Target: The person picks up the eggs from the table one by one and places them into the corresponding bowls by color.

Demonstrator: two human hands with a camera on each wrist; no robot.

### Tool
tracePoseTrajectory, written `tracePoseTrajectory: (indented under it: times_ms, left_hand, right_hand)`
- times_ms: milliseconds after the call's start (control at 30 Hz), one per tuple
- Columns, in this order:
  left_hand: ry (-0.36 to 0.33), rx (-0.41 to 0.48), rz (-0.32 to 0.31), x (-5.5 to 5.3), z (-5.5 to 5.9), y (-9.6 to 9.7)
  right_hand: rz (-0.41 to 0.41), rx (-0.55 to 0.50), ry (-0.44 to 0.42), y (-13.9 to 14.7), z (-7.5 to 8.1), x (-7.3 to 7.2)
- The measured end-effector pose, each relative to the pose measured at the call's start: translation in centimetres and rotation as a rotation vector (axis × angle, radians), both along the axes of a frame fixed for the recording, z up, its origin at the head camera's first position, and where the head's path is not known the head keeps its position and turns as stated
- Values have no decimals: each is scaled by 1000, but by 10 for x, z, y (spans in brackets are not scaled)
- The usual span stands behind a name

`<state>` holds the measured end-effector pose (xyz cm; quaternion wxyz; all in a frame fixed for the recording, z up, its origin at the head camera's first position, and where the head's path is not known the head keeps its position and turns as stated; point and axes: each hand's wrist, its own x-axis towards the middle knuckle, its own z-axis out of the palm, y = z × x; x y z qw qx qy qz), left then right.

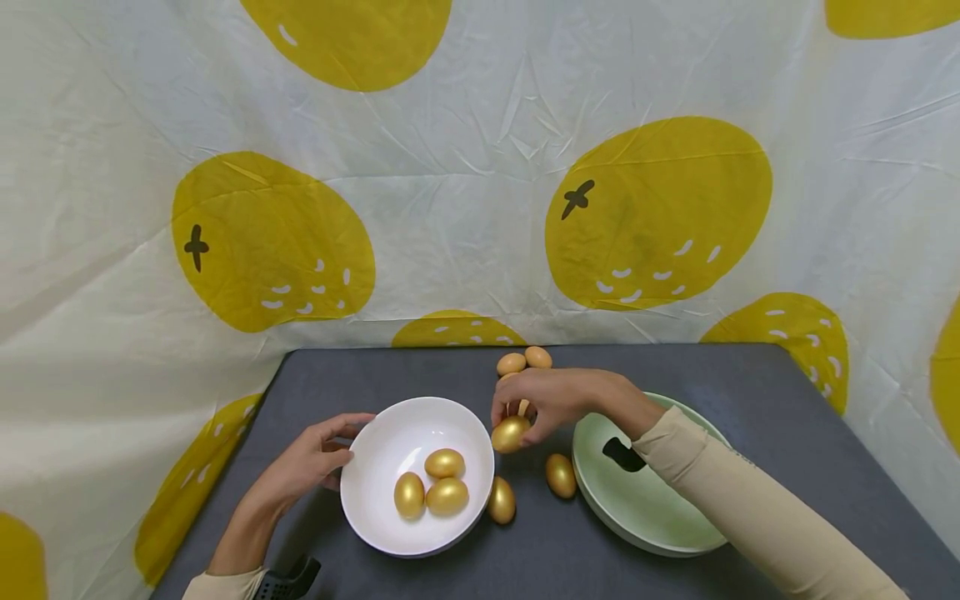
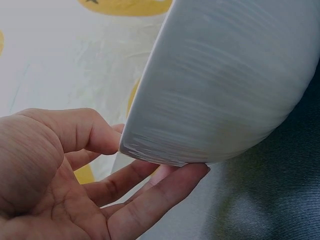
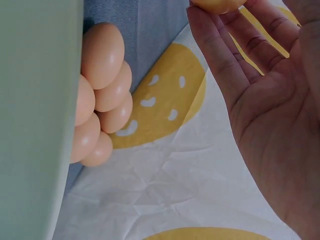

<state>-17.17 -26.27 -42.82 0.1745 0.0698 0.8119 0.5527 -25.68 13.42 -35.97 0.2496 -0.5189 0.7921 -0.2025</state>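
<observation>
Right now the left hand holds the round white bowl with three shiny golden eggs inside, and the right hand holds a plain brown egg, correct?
Not quite: the head view shows the right hand holding a shiny golden egg, not a brown one. The rest of your statement stands.

A creased white cloth [image 1: 465, 225] printed with large yellow fruit shapes [image 1: 273, 242] hangs behind a dark gray table [image 1: 337, 375].

left hand [image 1: 307, 457] and right hand [image 1: 558, 398] bare; right sleeve [image 1: 772, 508] plain beige, creased near the cuff — left sleeve [image 1: 222, 587] matching. black strap [image 1: 287, 580], dotted with holes, at the near left; black round-cornered piece [image 1: 623, 455] by the right cuff.
</observation>
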Motion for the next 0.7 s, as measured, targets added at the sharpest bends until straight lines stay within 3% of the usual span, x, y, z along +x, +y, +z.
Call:
tracePoseTrajectory:
  times_ms: [267,700]
  left_hand:
    - [1,-4,5,0,0,1]
    - [12,-23,25,2,-1,4]
  right_hand:
    - [52,-32,4,-5,5,1]
    - [35,-26,6,-14,7,7]
